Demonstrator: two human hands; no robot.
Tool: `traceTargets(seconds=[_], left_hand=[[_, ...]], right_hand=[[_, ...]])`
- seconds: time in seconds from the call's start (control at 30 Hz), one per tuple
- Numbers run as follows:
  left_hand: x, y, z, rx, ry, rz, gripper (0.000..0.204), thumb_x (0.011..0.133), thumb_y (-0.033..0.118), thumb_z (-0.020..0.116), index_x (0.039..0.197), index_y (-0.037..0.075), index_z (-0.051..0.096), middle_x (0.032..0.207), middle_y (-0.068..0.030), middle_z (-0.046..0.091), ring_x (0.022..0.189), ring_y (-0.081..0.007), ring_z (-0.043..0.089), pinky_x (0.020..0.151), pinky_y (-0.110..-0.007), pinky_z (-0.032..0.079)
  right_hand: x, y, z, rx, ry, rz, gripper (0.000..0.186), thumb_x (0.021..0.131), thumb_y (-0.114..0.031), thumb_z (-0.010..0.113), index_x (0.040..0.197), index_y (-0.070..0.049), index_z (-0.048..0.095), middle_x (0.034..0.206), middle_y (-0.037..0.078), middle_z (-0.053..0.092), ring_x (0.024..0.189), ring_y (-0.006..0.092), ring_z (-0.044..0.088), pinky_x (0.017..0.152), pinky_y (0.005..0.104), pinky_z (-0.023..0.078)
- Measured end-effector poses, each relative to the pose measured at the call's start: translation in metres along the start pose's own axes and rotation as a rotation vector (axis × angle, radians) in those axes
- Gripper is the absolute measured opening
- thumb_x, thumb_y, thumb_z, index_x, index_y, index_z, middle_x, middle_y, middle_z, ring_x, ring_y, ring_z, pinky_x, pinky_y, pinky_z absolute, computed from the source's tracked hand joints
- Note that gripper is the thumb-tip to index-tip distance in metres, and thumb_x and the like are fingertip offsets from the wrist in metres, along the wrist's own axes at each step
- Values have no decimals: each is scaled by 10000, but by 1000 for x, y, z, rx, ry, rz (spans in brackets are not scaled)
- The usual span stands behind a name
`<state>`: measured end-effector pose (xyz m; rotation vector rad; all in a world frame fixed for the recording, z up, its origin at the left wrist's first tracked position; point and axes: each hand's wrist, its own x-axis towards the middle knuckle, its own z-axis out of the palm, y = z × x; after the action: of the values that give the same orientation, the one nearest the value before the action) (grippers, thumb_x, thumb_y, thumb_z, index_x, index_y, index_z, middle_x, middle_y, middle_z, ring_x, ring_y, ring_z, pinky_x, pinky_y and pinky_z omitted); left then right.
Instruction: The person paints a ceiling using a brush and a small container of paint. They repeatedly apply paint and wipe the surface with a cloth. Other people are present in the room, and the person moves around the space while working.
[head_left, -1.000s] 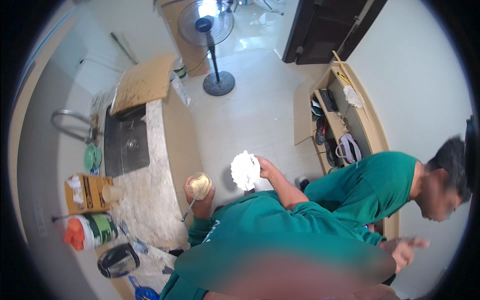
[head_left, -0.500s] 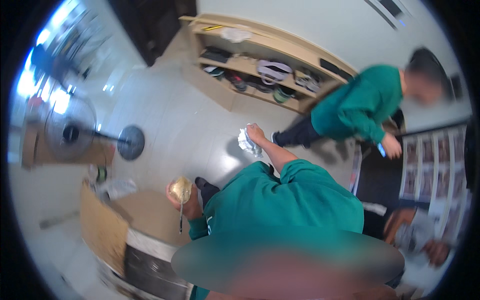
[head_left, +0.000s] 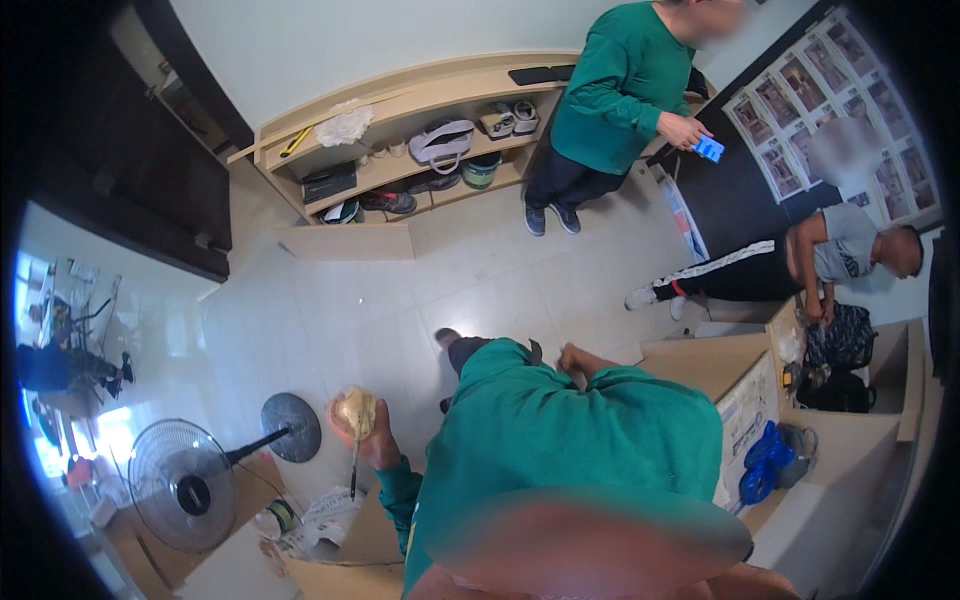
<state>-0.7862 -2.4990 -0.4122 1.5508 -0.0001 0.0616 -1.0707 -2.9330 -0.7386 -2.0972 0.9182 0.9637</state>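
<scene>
My left hand (head_left: pixel 378 445) is closed round a cream-gold, rounded container (head_left: pixel 354 412), held out in front of me above the floor. A thin paintbrush-like stick (head_left: pixel 355 470) lies across it and points down toward me. Close to my waist, my right hand (head_left: pixel 577 362) is bent in with its fingers curled. What it holds, if anything, is hidden by the green shirt. The crumpled silvery foil seen earlier does not show.
A low wooden shelf (head_left: pixel 420 85) with shoes and a bag stands ahead. On the left is a standing fan (head_left: pixel 185 490). A person in green (head_left: pixel 620 90) holds a phone; another in grey (head_left: pixel 845 240) is at right. A box unit (head_left: pixel 740 430) stands near my right.
My view has turned, and I have moved across the floor. My right hand, earlier stretched out with crumpled silvery foil, is drawn in to my waist. My left hand keeps the container.
</scene>
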Motion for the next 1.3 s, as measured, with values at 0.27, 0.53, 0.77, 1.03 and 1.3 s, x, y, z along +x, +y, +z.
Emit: traceTargets(seconds=[0.27,0.53,0.77,1.03,1.3], left_hand=[[113,-14,25,158,-68,151,781,794,59,855,1443,-1,426,1353,-120,528,1239,-262,538,1089,-415,457],[210,-15,87,92,-143,154,710,819,48,823,1421,23,447,1334,-119,503,1235,-259,517,1098,-424,426],[278,-15,117,142,-340,167,697,819,84,825,1412,31,462,1343,-125,492,1225,-254,516,1074,-417,439],[325,0,108,129,-432,133,671,805,84,820,1385,32,486,1330,-119,499,1212,-256,521,1054,-403,451],[372,-11,68,53,-500,81,705,754,29,815,1384,20,497,1332,-132,515,1241,-289,528,1076,-433,453]], right_hand=[[17,-69,-21,-59,141,85,414,786,-396,759,811,17,754,902,293,720,922,432,729,788,485,588],[105,-197,-185,107,459,32,349,870,-267,619,1051,0,750,1132,251,722,1091,401,695,952,486,552],[99,-252,-196,234,429,134,355,903,-249,593,1137,-16,723,1189,245,713,1133,413,681,993,485,536],[28,-261,-100,427,234,526,559,938,-404,441,1269,-32,695,1345,256,641,1285,427,595,1096,497,472],[46,-264,36,170,108,235,327,915,-245,552,1146,-132,753,1094,284,720,1077,403,714,893,485,594]])
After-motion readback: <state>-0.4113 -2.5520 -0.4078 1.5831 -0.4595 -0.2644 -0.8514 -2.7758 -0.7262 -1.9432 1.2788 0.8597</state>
